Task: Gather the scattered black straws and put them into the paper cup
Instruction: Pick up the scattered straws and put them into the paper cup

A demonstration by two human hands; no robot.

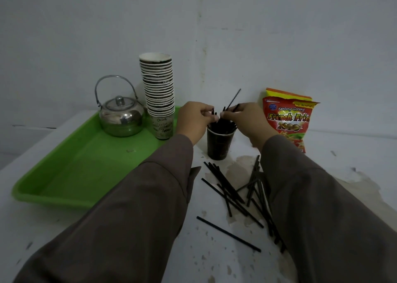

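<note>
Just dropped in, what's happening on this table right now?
A person is collecting black straws into a dark paper cup. Both hands hover over the cup's rim: the left hand pinches straw ends, the right hand holds a few, one sticking up. Some straws already stand in the cup. A pile of loose straws lies on the table nearer the person, and a single straw lies apart. The job is partway done.

One kettle (121, 116), one tray (71, 175), one snack bag (287, 121), two hands.
</note>
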